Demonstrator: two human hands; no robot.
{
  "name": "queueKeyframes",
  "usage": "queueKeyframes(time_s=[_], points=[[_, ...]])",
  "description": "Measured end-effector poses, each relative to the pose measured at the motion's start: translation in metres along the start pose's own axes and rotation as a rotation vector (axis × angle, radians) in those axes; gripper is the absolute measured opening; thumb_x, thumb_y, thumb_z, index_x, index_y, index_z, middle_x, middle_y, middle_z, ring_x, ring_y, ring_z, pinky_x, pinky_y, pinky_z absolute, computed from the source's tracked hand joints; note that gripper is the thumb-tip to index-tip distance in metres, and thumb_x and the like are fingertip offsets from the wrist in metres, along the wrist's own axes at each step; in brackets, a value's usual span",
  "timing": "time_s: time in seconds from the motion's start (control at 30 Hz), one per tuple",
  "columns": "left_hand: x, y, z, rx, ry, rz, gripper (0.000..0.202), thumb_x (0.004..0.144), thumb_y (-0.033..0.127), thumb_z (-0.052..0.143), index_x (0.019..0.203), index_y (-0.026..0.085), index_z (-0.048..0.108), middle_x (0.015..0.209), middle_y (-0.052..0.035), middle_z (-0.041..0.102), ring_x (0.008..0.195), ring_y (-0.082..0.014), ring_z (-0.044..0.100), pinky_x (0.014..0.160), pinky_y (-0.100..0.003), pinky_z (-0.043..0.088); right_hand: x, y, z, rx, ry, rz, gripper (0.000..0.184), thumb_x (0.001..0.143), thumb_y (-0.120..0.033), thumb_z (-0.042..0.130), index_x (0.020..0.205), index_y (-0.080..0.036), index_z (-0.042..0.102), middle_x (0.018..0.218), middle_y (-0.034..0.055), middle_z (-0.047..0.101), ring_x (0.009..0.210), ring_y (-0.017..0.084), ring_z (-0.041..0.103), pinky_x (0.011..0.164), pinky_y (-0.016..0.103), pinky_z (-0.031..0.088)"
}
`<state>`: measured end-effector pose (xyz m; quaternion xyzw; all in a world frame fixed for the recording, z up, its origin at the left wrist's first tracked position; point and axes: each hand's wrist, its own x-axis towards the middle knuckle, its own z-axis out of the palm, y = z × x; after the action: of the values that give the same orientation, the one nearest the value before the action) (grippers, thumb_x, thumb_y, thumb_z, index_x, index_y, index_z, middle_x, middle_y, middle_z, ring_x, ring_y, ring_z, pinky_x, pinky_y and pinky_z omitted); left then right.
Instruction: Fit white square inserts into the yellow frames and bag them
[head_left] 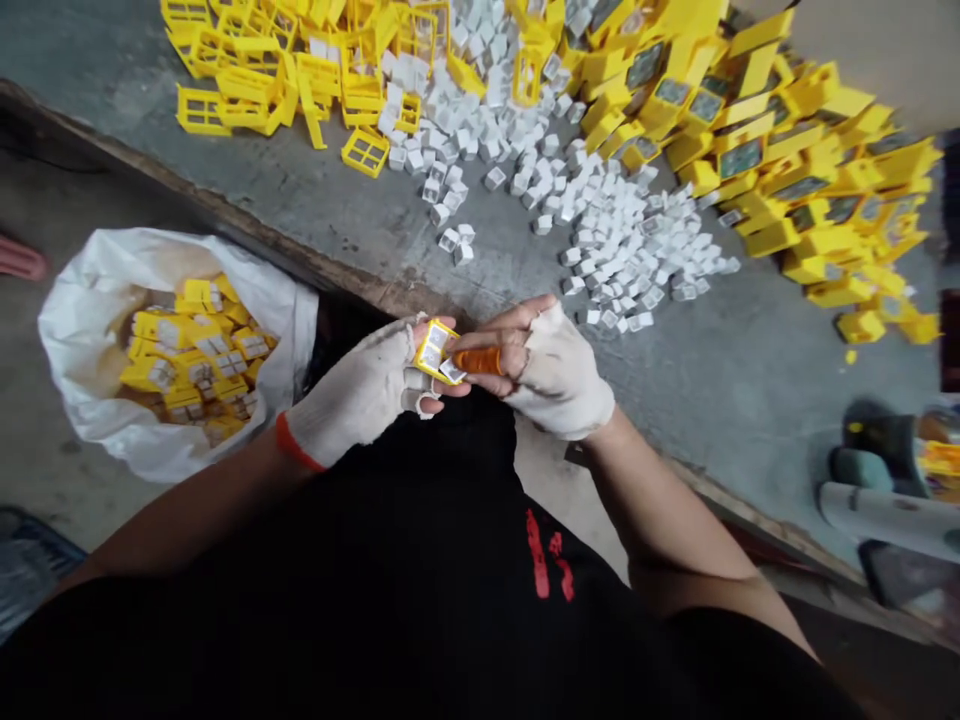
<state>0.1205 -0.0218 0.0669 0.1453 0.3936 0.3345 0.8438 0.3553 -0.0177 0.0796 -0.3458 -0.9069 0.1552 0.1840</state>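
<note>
My left hand (367, 385), in a white fingerless glove with an orange cuff, grips a small yellow plastic frame (421, 352) in front of my body. White square pieces sit inside the frame. My right hand (551, 370), gloved the same way, has its fingers closed together at the frame's right side. An orange wrap (480, 361) covers one of its fingers. Under those fingertips a small white cube (451, 370) lies tilted at the frame's lower right; the fingers partly hide it.
Loose white cubes (622, 240) are spread across the grey table (510, 265). Empty yellow frames (255, 85) lie at the back left, yellow housings with dark panels (795, 170) at the right. A white sack (82, 330) of filled yellow pieces stands on the left, below the table edge.
</note>
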Motion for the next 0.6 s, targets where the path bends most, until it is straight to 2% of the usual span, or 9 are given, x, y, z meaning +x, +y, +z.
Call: queueKeyframes(time_s=[0.1, 0.2, 0.27, 0.3, 0.37, 0.43, 0.5, 0.53, 0.6], points=[[0.000, 0.000, -0.001, 0.038, -0.031, -0.102, 0.019, 0.112, 0.030, 0.063, 0.110, 0.017, 0.076, 0.087, -0.0099, 0.082, 0.059, -0.0247, 0.080, 0.041, -0.023, 0.049, -0.007, -0.003, 0.004, -0.031, -0.012, -0.055, 0.049, 0.121, -0.049, 0.041, 0.122, -0.036, 0.088, 0.122, 0.0049, 0.090, 0.116, 0.029, 0.080, 0.101, 0.052, 0.058], [0.003, 0.003, -0.004, 0.036, 0.021, -0.173, 0.013, 0.106, 0.028, 0.070, 0.110, 0.019, 0.077, 0.085, -0.0106, 0.083, 0.057, -0.0258, 0.080, 0.042, -0.025, 0.053, -0.016, -0.007, 0.003, -0.066, -0.032, -0.109, 0.041, 0.119, -0.040, 0.048, 0.135, -0.037, 0.085, 0.138, 0.0054, 0.087, 0.125, 0.028, 0.078, 0.101, 0.050, 0.058], [0.005, 0.006, -0.004, 0.035, 0.065, -0.141, 0.011, 0.102, 0.028, 0.075, 0.110, 0.020, 0.077, 0.086, -0.0102, 0.084, 0.059, -0.0259, 0.081, 0.044, -0.026, 0.055, -0.018, 0.004, -0.003, -0.088, -0.032, -0.115, 0.039, 0.116, -0.037, 0.053, 0.141, -0.035, 0.082, 0.141, 0.0066, 0.086, 0.123, 0.026, 0.078, 0.100, 0.047, 0.060], [0.007, 0.008, -0.004, 0.039, 0.078, -0.102, 0.011, 0.099, 0.028, 0.078, 0.108, 0.021, 0.077, 0.087, -0.0099, 0.084, 0.061, -0.0263, 0.082, 0.046, -0.026, 0.056, -0.016, 0.016, -0.009, -0.109, 0.010, -0.058, 0.039, 0.115, -0.037, 0.054, 0.142, -0.034, 0.082, 0.139, 0.0070, 0.087, 0.119, 0.026, 0.079, 0.099, 0.046, 0.061], [0.009, 0.011, -0.004, 0.045, 0.097, -0.003, 0.017, 0.092, 0.029, 0.086, 0.104, 0.021, 0.077, 0.089, -0.0092, 0.085, 0.066, -0.0272, 0.083, 0.048, -0.027, 0.058, -0.007, 0.054, -0.030, -0.192, 0.149, 0.219, 0.039, 0.114, -0.036, 0.054, 0.141, -0.034, 0.082, 0.131, 0.0066, 0.088, 0.113, 0.026, 0.080, 0.100, 0.045, 0.063], [0.013, 0.013, -0.005, 0.048, 0.133, 0.065, 0.025, 0.084, 0.028, 0.092, 0.104, 0.022, 0.077, 0.090, -0.0079, 0.085, 0.067, -0.0280, 0.083, 0.049, -0.028, 0.058, 0.008, 0.106, -0.058, -0.316, 0.282, 0.583, 0.041, 0.111, -0.030, 0.051, 0.135, -0.032, 0.084, 0.126, 0.0068, 0.087, 0.115, 0.027, 0.079, 0.102, 0.047, 0.064], [0.020, 0.013, -0.009, 0.042, 0.175, 0.071, 0.034, 0.077, 0.026, 0.096, 0.105, 0.023, 0.077, 0.087, -0.0069, 0.085, 0.063, -0.0290, 0.082, 0.048, -0.030, 0.058, 0.029, 0.160, -0.087, -0.377, 0.294, 0.698, 0.043, 0.103, -0.019, 0.052, 0.131, -0.024, 0.084, 0.126, 0.0127, 0.086, 0.116, 0.031, 0.079, 0.104, 0.052, 0.063], [0.025, 0.012, -0.014, 0.033, 0.195, 0.059, 0.038, 0.074, 0.026, 0.098, 0.105, 0.024, 0.077, 0.086, -0.0067, 0.085, 0.062, -0.0298, 0.081, 0.047, -0.031, 0.057, 0.042, 0.185, -0.098, -0.427, 0.257, 0.748, 0.044, 0.101, -0.016, 0.053, 0.131, -0.022, 0.084, 0.130, 0.0155, 0.084, 0.117, 0.034, 0.077, 0.104, 0.055, 0.062], [0.039, 0.010, -0.024, 0.019, 0.237, -0.006, 0.041, 0.070, 0.029, 0.101, 0.102, 0.024, 0.075, 0.080, -0.0068, 0.083, 0.056, -0.0318, 0.079, 0.044, -0.032, 0.054, 0.067, 0.223, -0.114, -0.571, 0.093, 0.784, 0.046, 0.100, -0.015, 0.055, 0.135, -0.022, 0.083, 0.142, 0.0201, 0.079, 0.124, 0.037, 0.072, 0.104, 0.056, 0.058]])
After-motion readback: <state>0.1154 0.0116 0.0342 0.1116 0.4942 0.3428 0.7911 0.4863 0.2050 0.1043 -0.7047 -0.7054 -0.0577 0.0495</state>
